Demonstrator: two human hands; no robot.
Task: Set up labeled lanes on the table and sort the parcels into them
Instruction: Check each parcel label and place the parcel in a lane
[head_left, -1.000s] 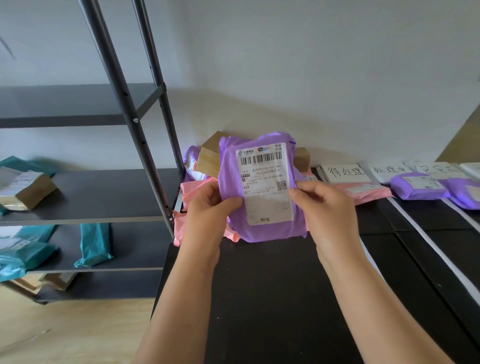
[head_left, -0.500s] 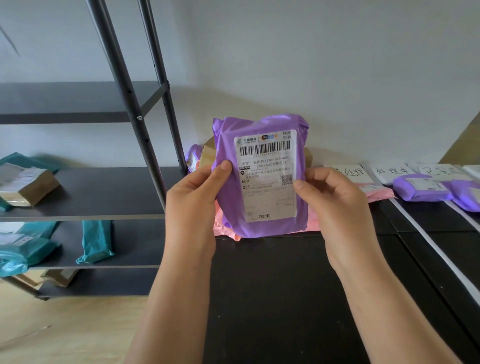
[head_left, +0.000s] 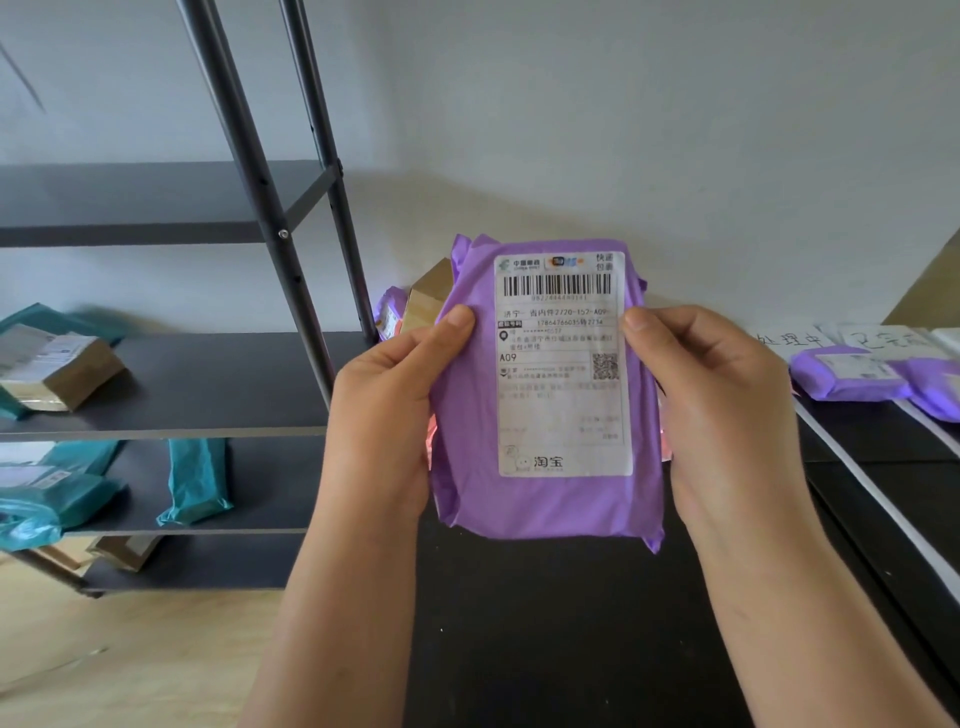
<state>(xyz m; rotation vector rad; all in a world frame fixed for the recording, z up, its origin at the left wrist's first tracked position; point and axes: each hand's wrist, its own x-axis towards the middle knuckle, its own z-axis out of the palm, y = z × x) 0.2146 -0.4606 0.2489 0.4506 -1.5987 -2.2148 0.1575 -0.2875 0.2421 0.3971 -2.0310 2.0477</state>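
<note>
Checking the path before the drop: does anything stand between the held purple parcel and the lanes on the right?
Nothing visible does. The left hand and right hand hold the parcel above the table. The lanes lie to the right, with two purple parcels only at their far end, by the labels.

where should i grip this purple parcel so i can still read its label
By its long side edges, coming in from left and right, as the left hand and right hand do now. The purple parcel is a flat, soft pouch held upright; its white label covers most of the face, leaving only the side margins free.
</note>
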